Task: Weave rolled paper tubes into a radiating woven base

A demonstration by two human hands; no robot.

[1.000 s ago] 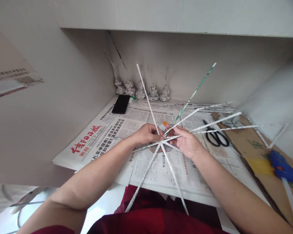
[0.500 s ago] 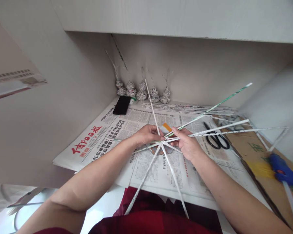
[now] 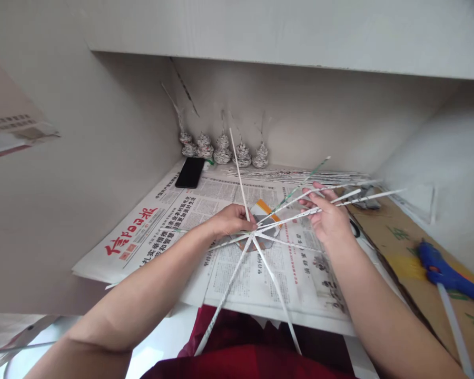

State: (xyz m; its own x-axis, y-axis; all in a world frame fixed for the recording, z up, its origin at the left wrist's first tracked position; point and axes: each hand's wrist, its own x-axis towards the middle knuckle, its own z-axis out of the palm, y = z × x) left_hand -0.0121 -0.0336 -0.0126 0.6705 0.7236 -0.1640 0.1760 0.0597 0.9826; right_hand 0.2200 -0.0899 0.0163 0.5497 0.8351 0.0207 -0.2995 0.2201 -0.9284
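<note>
Several thin rolled-newspaper sticks (image 3: pixel 272 273) fan out like spokes from a crossing in front of me. My left hand (image 3: pixel 235 220) pinches them at this crossing, thumb and fingers closed. Beneath the crossing lies a grey and orange flat piece of card (image 3: pixel 268 215), partly covered by the sticks. Out to the right, my right hand (image 3: pixel 327 213) has its fingers closed around paper sticks part-way along their length. A green-patterned stick (image 3: pixel 305 181) points to the far right, just past my right fingertips.
Newspaper (image 3: pixel 205 210) covers the tabletop. A black phone (image 3: pixel 190 172) and several woven gourd shapes (image 3: pixel 222 150) stand near the back wall, beside a bundle of paper sticks (image 3: pixel 300 176). At right, a blue glue gun (image 3: pixel 450 273) rests on cardboard (image 3: pixel 391 226). My right hand mostly hides the scissors.
My right hand has moved right and away from the crossing, out along the sticks. The green-patterned stick has swung lower. My left hand stays at the crossing.
</note>
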